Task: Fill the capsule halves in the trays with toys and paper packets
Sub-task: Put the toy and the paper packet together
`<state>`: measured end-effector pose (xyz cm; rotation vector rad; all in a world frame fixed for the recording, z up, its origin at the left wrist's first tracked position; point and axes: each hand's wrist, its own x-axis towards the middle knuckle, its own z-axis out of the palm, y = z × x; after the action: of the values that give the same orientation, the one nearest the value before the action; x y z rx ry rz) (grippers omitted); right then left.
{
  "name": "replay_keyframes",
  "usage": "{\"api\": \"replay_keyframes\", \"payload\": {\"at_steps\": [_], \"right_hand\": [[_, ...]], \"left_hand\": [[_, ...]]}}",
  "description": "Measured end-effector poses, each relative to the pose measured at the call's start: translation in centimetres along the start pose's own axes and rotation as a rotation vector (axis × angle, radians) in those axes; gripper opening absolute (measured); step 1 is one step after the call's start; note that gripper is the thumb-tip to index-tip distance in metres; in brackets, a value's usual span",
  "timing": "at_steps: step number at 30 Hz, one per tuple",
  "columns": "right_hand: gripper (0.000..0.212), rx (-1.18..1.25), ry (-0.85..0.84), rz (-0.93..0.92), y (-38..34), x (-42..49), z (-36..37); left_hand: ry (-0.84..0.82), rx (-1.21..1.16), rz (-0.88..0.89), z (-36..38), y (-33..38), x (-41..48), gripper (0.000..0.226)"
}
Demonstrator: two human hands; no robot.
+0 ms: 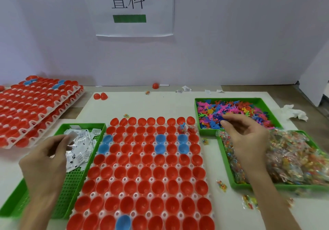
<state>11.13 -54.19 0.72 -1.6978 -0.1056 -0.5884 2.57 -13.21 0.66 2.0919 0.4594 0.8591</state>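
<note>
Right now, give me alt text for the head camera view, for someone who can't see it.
A person's left hand pinches a white paper packet over a green tray of packets, while the right hand reaches toward a green tray of small colourful plastic toys. Between them, a white tray holds rows of mostly empty red and blue capsule halves.

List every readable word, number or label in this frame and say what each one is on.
"置料": large black characters on the white paper sign taped to the wall.
The green bar under those characters: no text readable.
The paper packets in the left green tray: black print, too small and blurred to read.
</note>
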Motion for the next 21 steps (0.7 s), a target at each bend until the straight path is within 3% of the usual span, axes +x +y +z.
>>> {"api": "replay_keyframes", "payload": {"at_steps": [7,11,14,17,21], "right_hand": [[0.025,0.127,-0.256,0.071,-1.5,-1.3,1.7],[0.013,0.398,-0.412,0.200,-2.4,-2.0,2.7],[0.027,0.536,-0.542,0.232,-2.7,-2.5,3.1],[0.029,0.529,-0.553,0.215,-2.9,-2.7,3.3],[0.012,0.483,-0.512,0.207,-2.8,-2.8,3.3]], "left_hand": [[-0.369,-0.349,-0.152,2.7,9.0,-3.6,0.018],[-0.475,-0.522,-0.217,6.3,13.4,-7.3,0.014],[-0.505,-0.602,-0.230,8.7,15.6,-9.3,0.011],[-0.512,-0.653,-0.234,9.5,16.5,-10.1,0.015],[-0.563,-0.591,-0.202,9.6,16.4,-10.4,0.034]]}}
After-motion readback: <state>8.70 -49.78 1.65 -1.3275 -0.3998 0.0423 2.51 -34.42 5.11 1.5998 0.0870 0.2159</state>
